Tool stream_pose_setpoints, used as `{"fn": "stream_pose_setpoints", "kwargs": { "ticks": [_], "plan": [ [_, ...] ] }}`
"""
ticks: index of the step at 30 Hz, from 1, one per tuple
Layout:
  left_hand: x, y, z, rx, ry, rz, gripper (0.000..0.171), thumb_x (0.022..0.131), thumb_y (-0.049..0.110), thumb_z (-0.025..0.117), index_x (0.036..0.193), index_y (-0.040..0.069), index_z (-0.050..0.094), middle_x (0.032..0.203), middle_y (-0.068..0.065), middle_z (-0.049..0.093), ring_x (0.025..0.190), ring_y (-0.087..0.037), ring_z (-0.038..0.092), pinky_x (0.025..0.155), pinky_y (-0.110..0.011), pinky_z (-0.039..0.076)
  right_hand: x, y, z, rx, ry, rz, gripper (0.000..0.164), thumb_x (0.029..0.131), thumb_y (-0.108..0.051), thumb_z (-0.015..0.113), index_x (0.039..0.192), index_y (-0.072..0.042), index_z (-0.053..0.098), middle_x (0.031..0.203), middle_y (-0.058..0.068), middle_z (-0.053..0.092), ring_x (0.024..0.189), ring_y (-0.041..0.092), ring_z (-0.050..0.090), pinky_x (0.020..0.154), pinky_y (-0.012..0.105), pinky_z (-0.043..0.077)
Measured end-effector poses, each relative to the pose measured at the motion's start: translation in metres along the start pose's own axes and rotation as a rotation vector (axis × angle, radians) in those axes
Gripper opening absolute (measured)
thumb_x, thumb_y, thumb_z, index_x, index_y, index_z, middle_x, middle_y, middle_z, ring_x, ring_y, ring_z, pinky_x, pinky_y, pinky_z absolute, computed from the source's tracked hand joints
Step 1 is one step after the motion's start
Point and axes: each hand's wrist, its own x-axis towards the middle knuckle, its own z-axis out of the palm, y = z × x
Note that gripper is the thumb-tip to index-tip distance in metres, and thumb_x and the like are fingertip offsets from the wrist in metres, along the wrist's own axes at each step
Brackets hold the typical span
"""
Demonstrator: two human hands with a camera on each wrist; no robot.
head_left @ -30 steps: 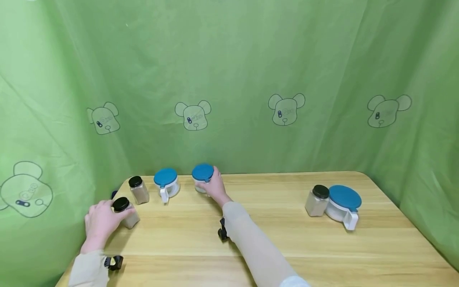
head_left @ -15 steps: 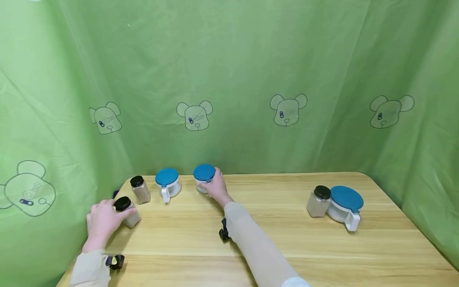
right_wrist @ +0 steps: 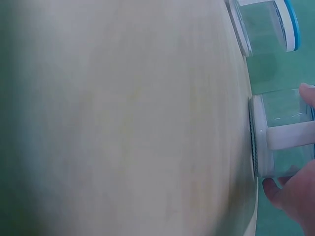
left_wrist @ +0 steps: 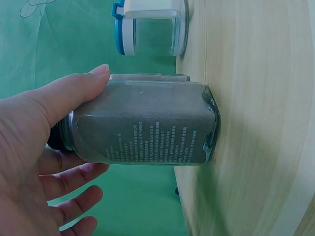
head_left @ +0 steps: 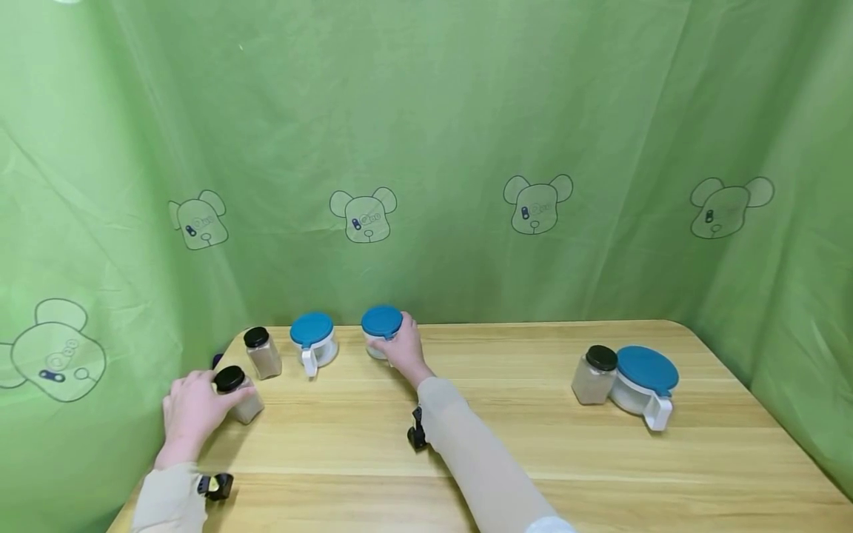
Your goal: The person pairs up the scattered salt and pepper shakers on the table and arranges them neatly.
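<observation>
My left hand (head_left: 193, 414) holds a square spice jar (head_left: 246, 406) with a black lid by its upper part, at the left of the table. In the left wrist view the jar (left_wrist: 147, 123) shows greyish powder and pale printed text; the thumb lies on one side, the fingers on the other. Farther back, my right hand (head_left: 405, 352) grips a round glass seasoning pot (head_left: 381, 320) with a blue lid. The right wrist view shows this pot's (right_wrist: 283, 105) clear wall and white handle, with fingertips on both sides. Part of the pot is hidden by the hand.
Behind the left hand stand another black-lidded spice jar (head_left: 264, 360) and a second blue-lidded pot (head_left: 323, 351). A third spice jar (head_left: 591, 383) and a wider blue-lidded pot (head_left: 645, 368) stand close together at the right. Green curtain (head_left: 453, 274) hangs behind the wooden table (head_left: 533, 451).
</observation>
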Motion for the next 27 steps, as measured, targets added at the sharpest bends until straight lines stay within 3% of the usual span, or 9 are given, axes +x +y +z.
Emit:
{"fn": "stream_pose_setpoints", "kwargs": {
  "ticks": [27],
  "plan": [
    [0.0008, 0.0013, 0.0022, -0.036, 0.018, -0.007, 0.097, 0.073, 0.063, 0.074, 0.128, -0.013, 0.052, 0.131, -0.034, 0.051, 0.113, -0.049, 0.041, 0.083, -0.055, 0.033, -0.0030, -0.0005, -0.0052, -0.004, -0.001, -0.005, 0.090, 0.077, -0.030, 0.083, 0.145, -0.001, 0.033, 0.141, 0.021, 0.045, 0.132, 0.037, 0.046, 0.109, 0.052, 0.040]
  ]
}}
